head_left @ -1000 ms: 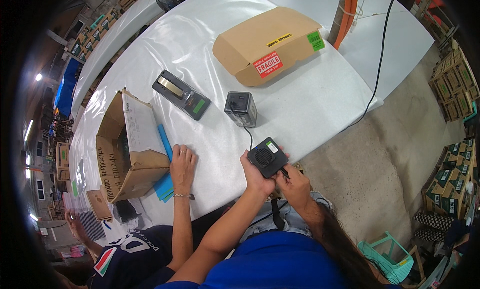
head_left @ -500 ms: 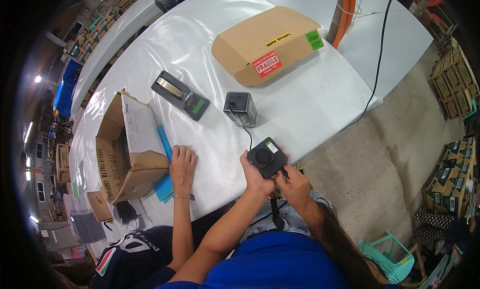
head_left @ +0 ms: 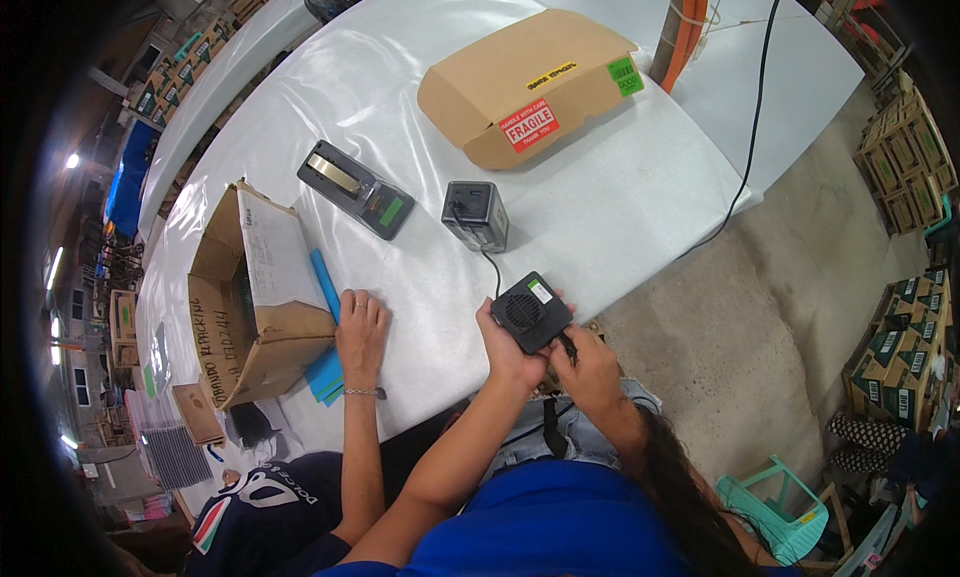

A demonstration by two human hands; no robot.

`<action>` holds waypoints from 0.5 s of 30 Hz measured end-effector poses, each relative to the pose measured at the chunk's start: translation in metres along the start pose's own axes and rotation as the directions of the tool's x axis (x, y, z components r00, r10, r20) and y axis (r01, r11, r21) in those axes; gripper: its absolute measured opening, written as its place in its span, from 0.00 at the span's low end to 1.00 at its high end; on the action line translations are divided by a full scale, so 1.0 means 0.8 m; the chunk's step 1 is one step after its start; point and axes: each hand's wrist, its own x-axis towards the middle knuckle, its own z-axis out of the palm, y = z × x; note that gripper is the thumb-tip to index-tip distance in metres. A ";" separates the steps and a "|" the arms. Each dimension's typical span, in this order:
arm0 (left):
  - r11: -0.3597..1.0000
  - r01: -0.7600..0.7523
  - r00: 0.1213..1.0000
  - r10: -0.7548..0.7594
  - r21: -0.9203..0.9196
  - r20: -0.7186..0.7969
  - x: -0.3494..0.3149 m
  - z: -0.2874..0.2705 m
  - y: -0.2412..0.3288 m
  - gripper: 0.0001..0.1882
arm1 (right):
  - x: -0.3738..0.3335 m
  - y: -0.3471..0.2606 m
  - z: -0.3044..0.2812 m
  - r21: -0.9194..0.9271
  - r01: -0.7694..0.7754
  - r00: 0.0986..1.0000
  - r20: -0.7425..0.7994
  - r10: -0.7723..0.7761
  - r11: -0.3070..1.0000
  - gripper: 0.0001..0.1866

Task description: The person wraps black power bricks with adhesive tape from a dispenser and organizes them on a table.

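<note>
A square black device [head_left: 525, 322] with a round grille and a small pale-green label lies in my left hand [head_left: 512, 362], whose fingers wrap under and around it. My right hand [head_left: 592, 372] is closed at the device's lower right corner, pinching a short black cable [head_left: 568, 347]; the cable's end there is hidden by my fingers. From the far edge of the device another black cord [head_left: 495, 269] runs up to a dark, box-shaped unit [head_left: 475, 217] standing on the table. Left of that unit lies a long black and grey device [head_left: 355, 189] with a metallic strip and a green sticker.
The white-covered table [head_left: 420, 267] bears a closed brown carton [head_left: 530, 87] at the back and an open cardboard box [head_left: 260, 307] at left. Another person's hand [head_left: 362, 337] rests beside blue sheets [head_left: 325, 372]. A green stool [head_left: 775, 507] stands on the floor at right.
</note>
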 end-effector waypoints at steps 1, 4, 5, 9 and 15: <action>1.000 0.001 1.000 -0.001 0.000 0.007 0.001 -0.002 0.000 0.37 | 0.001 -0.003 -0.002 -0.004 -0.019 0.999 0.028 0.019 1.000 0.10; 1.000 0.001 1.000 -0.001 -0.011 0.010 0.002 -0.004 0.000 0.37 | 0.003 -0.009 -0.006 -0.052 -0.060 0.995 0.080 0.064 0.997 0.11; 1.000 0.001 1.000 -0.001 -0.017 0.007 0.002 -0.003 -0.001 0.37 | 0.003 -0.011 -0.005 -0.089 -0.062 0.994 0.079 0.070 0.994 0.11; 0.999 -0.007 1.000 0.006 -0.039 -0.022 0.000 0.002 -0.001 0.37 | 0.003 -0.016 -0.004 -0.188 -0.053 0.995 0.076 0.068 0.981 0.10; 0.999 -0.013 1.000 0.013 -0.029 -0.006 0.002 -0.002 -0.001 0.37 | 0.002 -0.004 0.002 -0.150 0.020 1.000 0.022 -0.017 0.988 0.09</action>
